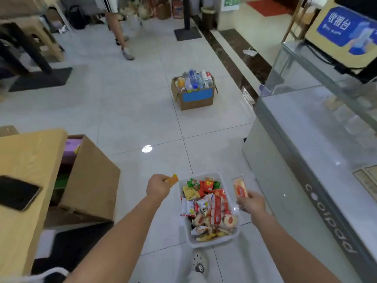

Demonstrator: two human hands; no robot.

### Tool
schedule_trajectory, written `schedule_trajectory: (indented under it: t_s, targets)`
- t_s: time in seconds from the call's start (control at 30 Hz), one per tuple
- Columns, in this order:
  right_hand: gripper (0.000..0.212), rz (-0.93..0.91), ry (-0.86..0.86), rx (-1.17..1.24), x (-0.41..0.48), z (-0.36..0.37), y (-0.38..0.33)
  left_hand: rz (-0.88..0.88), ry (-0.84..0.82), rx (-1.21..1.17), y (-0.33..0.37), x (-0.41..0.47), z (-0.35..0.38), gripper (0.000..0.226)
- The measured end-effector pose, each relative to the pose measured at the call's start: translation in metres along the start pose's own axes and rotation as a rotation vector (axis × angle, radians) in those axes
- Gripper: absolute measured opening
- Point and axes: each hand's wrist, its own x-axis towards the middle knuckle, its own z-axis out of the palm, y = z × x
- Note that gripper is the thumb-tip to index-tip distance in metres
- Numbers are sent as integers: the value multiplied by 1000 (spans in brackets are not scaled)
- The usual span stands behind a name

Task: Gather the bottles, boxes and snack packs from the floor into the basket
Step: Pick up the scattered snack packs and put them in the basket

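A white basket point(221, 176) stands on the floor below me, filled with several snack packs point(208, 207). Just left of the basket's far corner, my left hand point(158, 187) is closed on a small orange snack pack point(172, 179). My right hand point(253, 204) is at the basket's right side and holds a wrapped orange-and-red snack pack point(240, 187) upright. Farther out on the tiles sits a cardboard box point(195, 97) with a blue panel, full of bottles point(194, 79).
A large open cardboard box point(89, 180) and a wooden table point(26, 160) with a phone point(17, 193) are at my left. A glass counter point(318, 139) runs along the right. Another person's legs point(120, 33) are at the back. My shoe point(199, 262) is below the basket.
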Motion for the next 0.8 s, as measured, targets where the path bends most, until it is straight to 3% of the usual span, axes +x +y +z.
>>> schedule_trajectory:
  t_s: [0.17, 0.47, 0.7, 0.8]
  targets:
    - [10, 66, 82, 22, 34, 18, -39, -17, -96, 19, 53, 57, -3, 16]
    - [12, 228, 343, 204, 97, 31, -94, 137, -319, 208, 154, 193, 15, 22]
    - [10, 452, 633, 354, 107, 69, -126, 299, -642, 449, 234, 304, 44, 10]
    - [12, 532, 704, 434, 95, 79, -134, 309, -744, 516, 258, 321, 63, 16]
